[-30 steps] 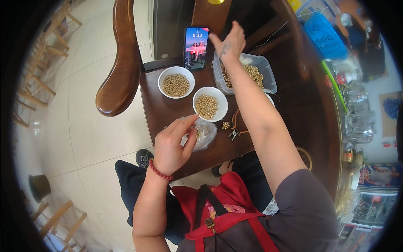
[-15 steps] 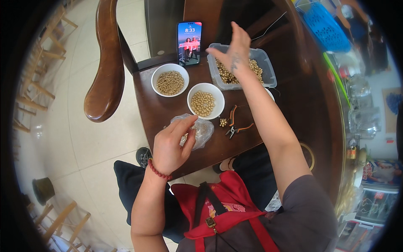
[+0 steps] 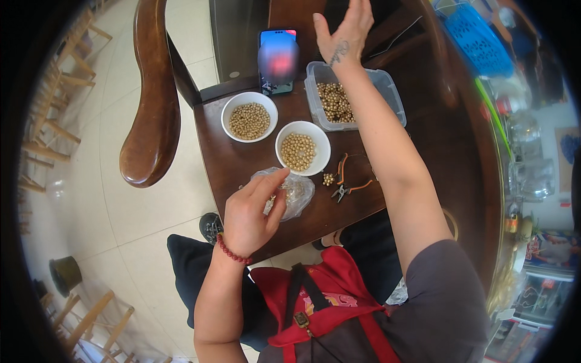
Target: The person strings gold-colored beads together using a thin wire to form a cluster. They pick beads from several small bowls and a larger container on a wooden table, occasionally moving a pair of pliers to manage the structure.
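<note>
My left hand (image 3: 251,215), a red bead bracelet at its wrist, hovers over a clear plastic bag (image 3: 296,196) with small pieces in it. Its fingers are curled toward the thumb; whatever they may pinch is too small to make out. Beyond the bag stands a white bowl of gold beads (image 3: 298,151), and to its left a second white bowl of smaller gold beads (image 3: 249,121). My right hand (image 3: 346,33) is raised past a clear plastic tub (image 3: 390,100) of gold beads (image 3: 334,103). It is open, its thumb apart from the fingers, and my forearm covers part of the tub.
Orange-handled pliers (image 3: 350,184) lie beside a small gold bead cluster (image 3: 328,179) on the dark wooden tabletop (image 3: 242,166). A phone (image 3: 278,63) leans upright behind the bowls. A curved wooden armrest (image 3: 151,103) rises at left, and a blue basket (image 3: 475,39) sits at far right.
My right hand has moved farther away and upward, past the tub. My left hand keeps its place over the bag. The view has shifted slightly.
</note>
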`<state>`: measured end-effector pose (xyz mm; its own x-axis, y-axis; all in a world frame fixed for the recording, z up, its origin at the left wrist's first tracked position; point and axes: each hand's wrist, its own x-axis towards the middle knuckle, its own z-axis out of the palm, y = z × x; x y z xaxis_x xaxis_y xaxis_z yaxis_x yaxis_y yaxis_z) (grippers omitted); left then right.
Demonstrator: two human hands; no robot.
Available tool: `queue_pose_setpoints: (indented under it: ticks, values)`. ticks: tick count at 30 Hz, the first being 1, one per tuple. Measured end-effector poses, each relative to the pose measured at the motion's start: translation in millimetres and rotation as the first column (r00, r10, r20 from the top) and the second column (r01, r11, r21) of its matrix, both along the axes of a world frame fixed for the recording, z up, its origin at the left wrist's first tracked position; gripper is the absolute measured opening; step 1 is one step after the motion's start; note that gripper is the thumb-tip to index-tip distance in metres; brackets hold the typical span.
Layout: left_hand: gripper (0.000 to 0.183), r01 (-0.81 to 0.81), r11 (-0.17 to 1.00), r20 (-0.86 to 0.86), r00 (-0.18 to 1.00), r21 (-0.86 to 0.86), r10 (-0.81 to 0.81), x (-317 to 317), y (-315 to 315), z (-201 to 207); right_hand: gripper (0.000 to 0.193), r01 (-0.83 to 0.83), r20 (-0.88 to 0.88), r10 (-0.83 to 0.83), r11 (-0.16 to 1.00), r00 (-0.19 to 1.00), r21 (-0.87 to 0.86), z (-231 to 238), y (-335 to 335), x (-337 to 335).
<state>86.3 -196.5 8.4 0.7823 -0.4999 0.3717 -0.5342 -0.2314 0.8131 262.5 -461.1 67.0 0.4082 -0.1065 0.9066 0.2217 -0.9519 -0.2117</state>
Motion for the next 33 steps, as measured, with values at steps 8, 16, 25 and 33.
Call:
queue_pose_setpoints:
  ticks: [8, 16, 25, 33]
  values:
    - [0.036, 0.011, 1.000, 0.007, 1.000, 0.006, -0.011, 0.1, -1.2, -0.8, 0.058, -0.239, -0.059, 0.247, 0.965, 0.967, 0.110, -19.2, -15.1, -76.5]
    - [0.036, 0.030, 0.999, 0.017, 0.999, 0.019, -0.030, -5.3, -4.3, -1.1, 0.011, -0.071, -0.452, 0.226, 0.940, 0.863, 0.334, -50.6, -11.2, -215.7]
    - [0.029, 0.022, 0.999, -0.047, 0.999, 0.048, -0.020, -7.0, -2.4, -10.1, 0.011, -0.069, -0.686, 0.298, 0.938, 0.664, 0.340, -68.6, -25.4, -224.5]
    - [0.026, 0.106, 0.989, -0.029, 0.994, 0.104, -0.103, -18.5, -10.8, -12.3, 0.023, -0.349, -0.806, 0.336, 0.921, 0.487, 0.173, -81.9, -19.1, -242.1]
